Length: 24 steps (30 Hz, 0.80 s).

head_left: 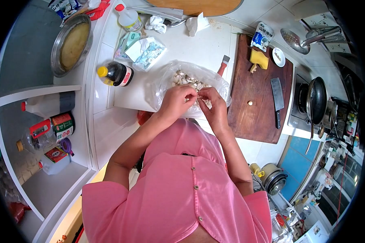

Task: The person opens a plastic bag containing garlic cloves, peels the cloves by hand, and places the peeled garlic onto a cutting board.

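A clear plastic bag point(162, 83) lies open on the white counter, with whitish and brown peels or skins point(186, 79) inside. Over the bag's near part, my left hand point(177, 101) and my right hand point(213, 106) meet at the fingertips. Both hands are pinched together around something too small to make out. To the right, a wooden cutting board point(247, 81) holds one small pale clove-like piece point(250, 103) and a cleaver point(277, 97) with a black handle. A red-handled scraper point(222, 67) lies between bag and board.
A dark sauce bottle point(119, 74), tissue packs point(146, 52) and a clear jug point(127, 20) stand left and behind. On the board's far end are a yellow cloth point(259, 58), a small white dish point(278, 57) and a packet point(262, 36). A wok point(317, 99) is at the right.
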Each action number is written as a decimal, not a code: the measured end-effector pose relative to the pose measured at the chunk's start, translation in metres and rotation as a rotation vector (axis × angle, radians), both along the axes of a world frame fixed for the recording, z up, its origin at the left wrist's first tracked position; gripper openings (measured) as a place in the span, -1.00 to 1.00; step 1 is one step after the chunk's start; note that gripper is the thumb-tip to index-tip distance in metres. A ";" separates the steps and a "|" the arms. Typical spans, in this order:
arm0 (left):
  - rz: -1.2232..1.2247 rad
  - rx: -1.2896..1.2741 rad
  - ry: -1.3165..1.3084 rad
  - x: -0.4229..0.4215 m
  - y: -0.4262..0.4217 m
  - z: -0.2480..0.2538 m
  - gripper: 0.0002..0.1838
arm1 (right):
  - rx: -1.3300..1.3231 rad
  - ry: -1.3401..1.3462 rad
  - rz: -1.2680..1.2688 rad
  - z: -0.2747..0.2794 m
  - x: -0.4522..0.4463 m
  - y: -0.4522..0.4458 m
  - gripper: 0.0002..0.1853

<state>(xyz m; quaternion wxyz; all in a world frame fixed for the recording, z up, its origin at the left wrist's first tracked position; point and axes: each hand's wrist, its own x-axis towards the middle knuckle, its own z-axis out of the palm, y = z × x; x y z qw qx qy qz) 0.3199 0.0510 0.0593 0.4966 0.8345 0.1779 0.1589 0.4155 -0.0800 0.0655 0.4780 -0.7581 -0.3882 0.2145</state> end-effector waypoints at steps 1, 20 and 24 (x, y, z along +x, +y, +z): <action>0.011 -0.021 0.009 0.000 -0.001 -0.001 -0.92 | 0.007 -0.022 -0.004 0.000 0.000 0.000 -0.75; 0.196 -0.181 -0.054 0.001 -0.012 -0.023 -0.91 | 0.115 0.301 -0.036 -0.017 -0.005 -0.005 -0.82; 0.264 -0.590 0.039 -0.005 -0.004 -0.066 -0.90 | 0.358 0.848 -0.143 -0.048 -0.005 -0.006 -0.88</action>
